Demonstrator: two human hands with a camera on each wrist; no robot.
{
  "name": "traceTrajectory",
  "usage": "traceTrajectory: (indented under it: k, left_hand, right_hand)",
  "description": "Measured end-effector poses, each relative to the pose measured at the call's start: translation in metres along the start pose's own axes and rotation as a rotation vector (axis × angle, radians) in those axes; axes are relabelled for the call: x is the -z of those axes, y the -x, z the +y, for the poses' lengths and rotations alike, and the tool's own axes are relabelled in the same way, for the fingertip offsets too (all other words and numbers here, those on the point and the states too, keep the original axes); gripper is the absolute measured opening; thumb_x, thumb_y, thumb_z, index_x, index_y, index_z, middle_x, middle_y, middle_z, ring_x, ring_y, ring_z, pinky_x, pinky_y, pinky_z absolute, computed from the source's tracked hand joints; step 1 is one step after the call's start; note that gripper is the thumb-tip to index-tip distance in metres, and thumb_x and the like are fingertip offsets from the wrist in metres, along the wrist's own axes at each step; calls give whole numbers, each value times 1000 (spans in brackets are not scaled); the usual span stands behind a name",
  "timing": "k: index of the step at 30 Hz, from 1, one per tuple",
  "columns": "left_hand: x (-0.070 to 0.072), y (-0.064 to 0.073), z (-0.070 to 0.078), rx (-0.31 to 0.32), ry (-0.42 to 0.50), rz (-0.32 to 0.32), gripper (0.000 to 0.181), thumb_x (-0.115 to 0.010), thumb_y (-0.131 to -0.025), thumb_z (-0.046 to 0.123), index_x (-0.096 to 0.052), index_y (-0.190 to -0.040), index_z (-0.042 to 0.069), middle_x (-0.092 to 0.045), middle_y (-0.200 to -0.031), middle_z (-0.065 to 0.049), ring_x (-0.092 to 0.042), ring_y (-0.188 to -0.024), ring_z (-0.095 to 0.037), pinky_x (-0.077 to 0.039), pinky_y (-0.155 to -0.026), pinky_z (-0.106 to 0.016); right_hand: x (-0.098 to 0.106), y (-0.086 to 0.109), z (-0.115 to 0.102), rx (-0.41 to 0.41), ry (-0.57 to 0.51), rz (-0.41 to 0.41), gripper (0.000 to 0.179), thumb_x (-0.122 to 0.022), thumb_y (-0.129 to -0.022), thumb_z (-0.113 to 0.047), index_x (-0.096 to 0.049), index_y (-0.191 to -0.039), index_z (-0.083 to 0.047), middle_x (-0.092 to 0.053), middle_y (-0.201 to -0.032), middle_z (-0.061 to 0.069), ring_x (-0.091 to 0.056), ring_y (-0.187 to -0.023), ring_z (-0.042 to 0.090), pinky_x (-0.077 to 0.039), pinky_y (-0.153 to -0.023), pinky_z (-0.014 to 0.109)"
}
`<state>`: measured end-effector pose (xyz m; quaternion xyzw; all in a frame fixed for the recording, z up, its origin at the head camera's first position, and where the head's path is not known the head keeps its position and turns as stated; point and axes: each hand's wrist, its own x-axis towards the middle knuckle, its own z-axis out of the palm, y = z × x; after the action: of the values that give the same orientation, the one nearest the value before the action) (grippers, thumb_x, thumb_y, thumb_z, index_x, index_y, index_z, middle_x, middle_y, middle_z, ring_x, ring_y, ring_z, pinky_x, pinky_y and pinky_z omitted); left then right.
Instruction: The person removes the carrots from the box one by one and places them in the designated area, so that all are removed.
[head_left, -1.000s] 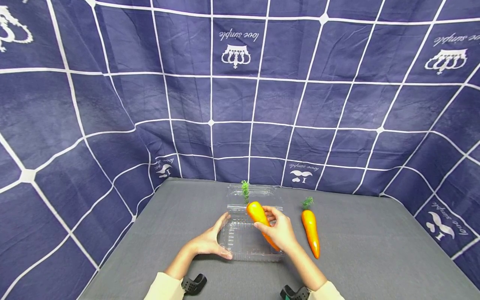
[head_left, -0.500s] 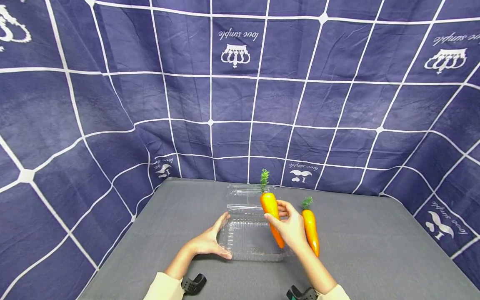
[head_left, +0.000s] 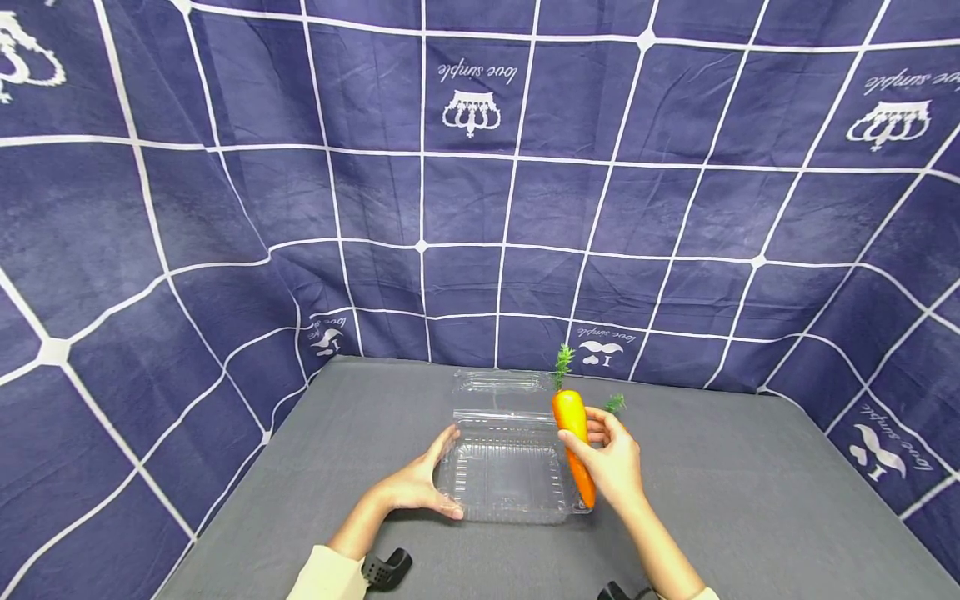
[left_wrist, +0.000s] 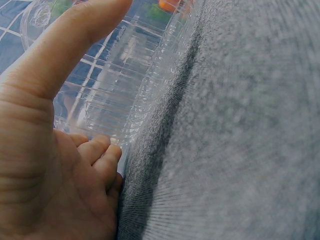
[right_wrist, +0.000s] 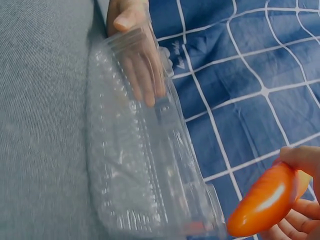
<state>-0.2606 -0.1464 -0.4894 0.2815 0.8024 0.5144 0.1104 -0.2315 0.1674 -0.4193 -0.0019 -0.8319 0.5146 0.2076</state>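
Observation:
In the head view, an orange carrot [head_left: 572,417] with a feathery green top is pinched between the thumb and fingers of my right hand [head_left: 611,458]. It tilts at the right edge of a clear plastic clamshell container [head_left: 495,475], its tapered end overlapping the near right corner. My left hand [head_left: 416,479] spans the container's left side, thumb at the front corner and fingers at the back. The left wrist view has those fingertips [left_wrist: 102,145] against the ribbed wall. A second carrot is hidden behind my right hand; only its green top [head_left: 615,404] shows.
The container's lid [head_left: 502,387] lies folded back toward the rear. Grey cloth [head_left: 750,483] covers the table. A dark blue curtain [head_left: 570,200] with white grid lines stands along the back and sides. A black wrist strap [head_left: 386,569] sits on the left wrist.
My right hand has carried the carrot rightward from over the container to its right edge, turning it more upright. The hand now covers the second carrot's body. My left hand stays in place.

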Motion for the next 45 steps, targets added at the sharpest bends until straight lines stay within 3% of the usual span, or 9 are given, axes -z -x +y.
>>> traceTrajectory:
  k: [18,35,45]
  left_hand:
    - [0,0,-1,-7,21,-10,132,-93,-62,15,-1,-154,1,-16,-159,-22,-12,-146,-33,-12,-112,-28]
    - [0,-1,-1,-7,14,-6,131,-94,-62,16,-2,-155,2,-17,-159,-21,-12,-146,-32,-12,-111,-25]
    - [0,-1,0,13,14,-15,131,-94,-62,16,-1,-155,2,-15,-159,-22,-11,-146,-32,-11,-113,-39]
  right_hand:
    - [39,1,21,-51,126,37,53,-83,-79,-26,-62,-121,-1,-68,-100,14,-63,-85,18,-47,-72,17]
    - [76,-5,49,-139,202,32,58,-81,-81,-31,-60,-123,3,-68,-103,18,-62,-76,3,-46,-66,14]
    - [94,-8,67,-191,260,16,64,-79,-82,-38,-57,-126,2,-67,-110,21,-61,-76,1,-47,-65,19]
